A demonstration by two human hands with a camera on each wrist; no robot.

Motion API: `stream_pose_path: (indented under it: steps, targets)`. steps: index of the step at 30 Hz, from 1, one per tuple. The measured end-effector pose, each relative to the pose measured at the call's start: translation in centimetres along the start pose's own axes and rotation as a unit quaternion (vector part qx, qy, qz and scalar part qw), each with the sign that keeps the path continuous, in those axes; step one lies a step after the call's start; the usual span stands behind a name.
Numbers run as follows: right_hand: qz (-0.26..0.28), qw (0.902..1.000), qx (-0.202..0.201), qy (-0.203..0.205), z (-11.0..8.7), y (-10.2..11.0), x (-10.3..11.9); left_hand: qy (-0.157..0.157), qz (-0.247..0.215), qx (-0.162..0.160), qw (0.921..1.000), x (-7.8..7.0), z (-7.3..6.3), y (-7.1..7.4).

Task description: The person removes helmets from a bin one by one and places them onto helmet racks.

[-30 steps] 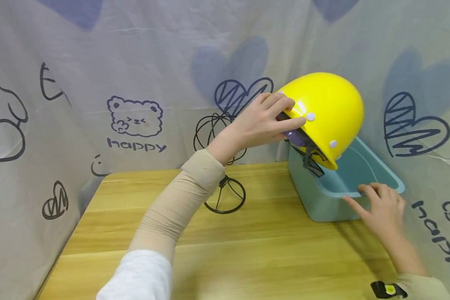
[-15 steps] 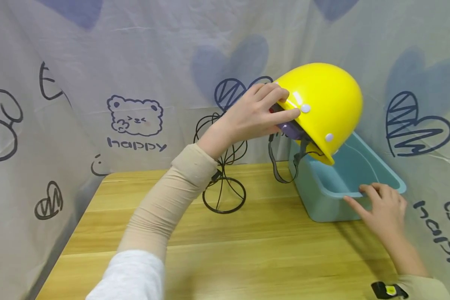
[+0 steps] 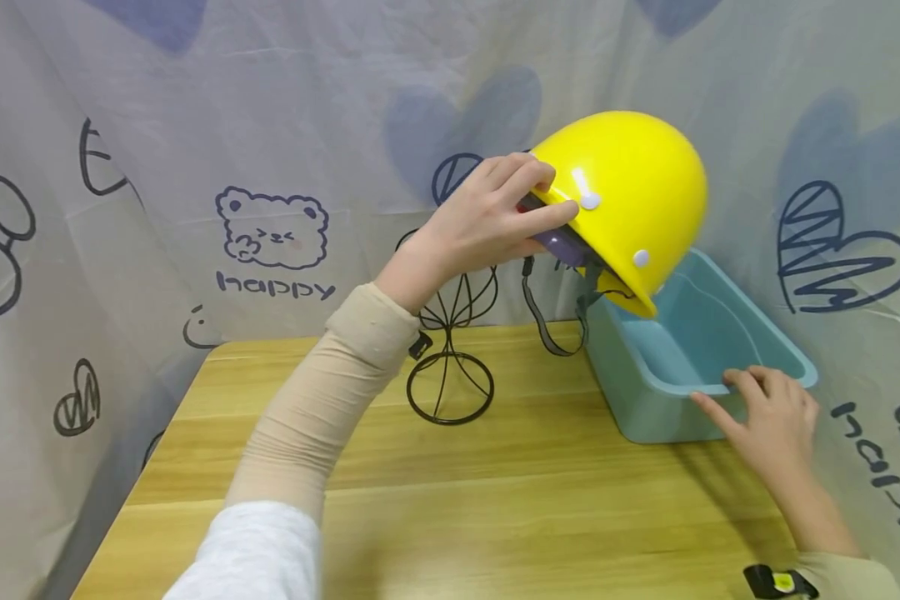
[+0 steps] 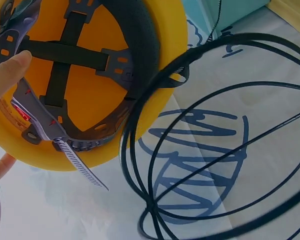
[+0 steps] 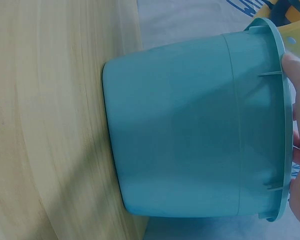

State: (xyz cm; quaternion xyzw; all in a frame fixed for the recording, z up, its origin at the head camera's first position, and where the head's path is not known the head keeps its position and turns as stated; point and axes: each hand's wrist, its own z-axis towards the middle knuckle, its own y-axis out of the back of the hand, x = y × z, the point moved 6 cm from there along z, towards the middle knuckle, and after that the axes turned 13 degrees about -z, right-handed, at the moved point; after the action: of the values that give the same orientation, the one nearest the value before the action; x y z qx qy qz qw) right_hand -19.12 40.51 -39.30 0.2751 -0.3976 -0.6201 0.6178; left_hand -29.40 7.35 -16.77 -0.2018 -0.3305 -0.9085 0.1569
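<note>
My left hand [image 3: 498,208] grips a yellow safety helmet [image 3: 630,192] by its rim, holding it tilted in the air over the bin's far left part. In the left wrist view the helmet's inside shows, with a dark strap suspension [image 4: 65,52] and the thumb pressing at the headband. A grey chin strap [image 3: 543,321] dangles below. My right hand [image 3: 776,421] holds the near rim of a teal plastic bin [image 3: 667,417], thumb outside and fingers over the edge. A black wire stand [image 3: 450,387] with a round base stands on the table, partly hidden behind the left forearm.
The wooden table [image 3: 495,508] has the bin at its back right. A printed cloth curtain [image 3: 375,108] hangs close behind and on both sides. The wire stand's looped top [image 4: 190,150] is near the left wrist.
My left hand has lifted the helmet up and to the left, away from the bin, and its chin strap now hangs free. The right hand has stayed at the bin's rim.
</note>
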Motion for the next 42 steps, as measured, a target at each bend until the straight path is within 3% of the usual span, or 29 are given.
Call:
stream_pose_path:
  steps: [42]
  targets:
    - [-0.002, 1.0000, 0.007, -0.003, -0.1, -0.3, -0.2, 0.052, 0.028, 0.007, 0.9982, 3.1, -4.2, 4.4]
